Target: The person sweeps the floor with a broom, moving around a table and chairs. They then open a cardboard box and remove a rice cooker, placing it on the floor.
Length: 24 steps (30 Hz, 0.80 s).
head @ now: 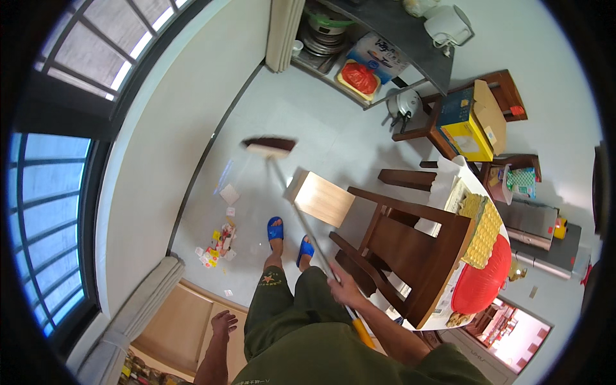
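My right hand (pixel 344 288) is closed around the metal handle (pixel 312 232) of a broom, above its yellow grip end (pixel 363 333). The dark-bristled broom head (pixel 270 145) is out ahead, beyond a light wooden stool or box (pixel 325 198); it looks slightly blurred. Nothing is in my left hand (pixel 224 322), which hangs at my side with its fingers apart, near a light wooden cabinet (pixel 180 320). Scattered paper scraps and wrappers (pixel 224 243) lie on the grey tiled floor (pixel 303 108), left of my feet in blue slippers (pixel 275 228).
A dark wooden chair (pixel 409 245) stands at my right against a table with egg trays (pixel 481 231) and a red plastic object (pixel 482 284). Farther off are a chair bearing a cardboard box (pixel 464 127), a pot (pixel 404 103) and a shelf unit (pixel 332 79). A wall (pixel 178 96) runs along the left.
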Tool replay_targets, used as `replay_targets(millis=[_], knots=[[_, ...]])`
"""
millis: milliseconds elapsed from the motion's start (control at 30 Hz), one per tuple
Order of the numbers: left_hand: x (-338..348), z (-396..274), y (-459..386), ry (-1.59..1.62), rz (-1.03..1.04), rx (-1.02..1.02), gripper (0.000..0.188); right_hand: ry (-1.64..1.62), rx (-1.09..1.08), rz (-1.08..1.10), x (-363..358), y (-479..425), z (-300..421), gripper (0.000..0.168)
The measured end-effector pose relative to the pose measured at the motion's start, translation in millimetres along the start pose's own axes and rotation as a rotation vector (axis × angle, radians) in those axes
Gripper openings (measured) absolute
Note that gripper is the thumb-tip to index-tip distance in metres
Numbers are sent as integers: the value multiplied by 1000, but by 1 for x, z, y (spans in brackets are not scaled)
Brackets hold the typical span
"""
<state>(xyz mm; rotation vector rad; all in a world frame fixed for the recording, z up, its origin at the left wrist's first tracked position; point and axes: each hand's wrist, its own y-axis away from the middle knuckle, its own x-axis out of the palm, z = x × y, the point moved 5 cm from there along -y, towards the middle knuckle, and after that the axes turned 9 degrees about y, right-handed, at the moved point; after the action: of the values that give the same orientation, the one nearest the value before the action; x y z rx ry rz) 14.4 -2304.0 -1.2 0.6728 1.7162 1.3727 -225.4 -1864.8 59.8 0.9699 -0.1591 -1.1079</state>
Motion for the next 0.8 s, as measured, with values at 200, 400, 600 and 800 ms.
replay_targets(millis=[200,400,600,800], knots=[[85,-117,7,13,192,262,41,-107,178,145,-41,80,70,55],[142,-190,45,-24,364,458,37,1,119,-147,-100,-8,57,59],[101,-148,10,-38,264,360,38,-263,369,12,-53,-3,33,59],[18,-64,-36,-89,57,84,42,-649,457,274,-42,65,114,59]])
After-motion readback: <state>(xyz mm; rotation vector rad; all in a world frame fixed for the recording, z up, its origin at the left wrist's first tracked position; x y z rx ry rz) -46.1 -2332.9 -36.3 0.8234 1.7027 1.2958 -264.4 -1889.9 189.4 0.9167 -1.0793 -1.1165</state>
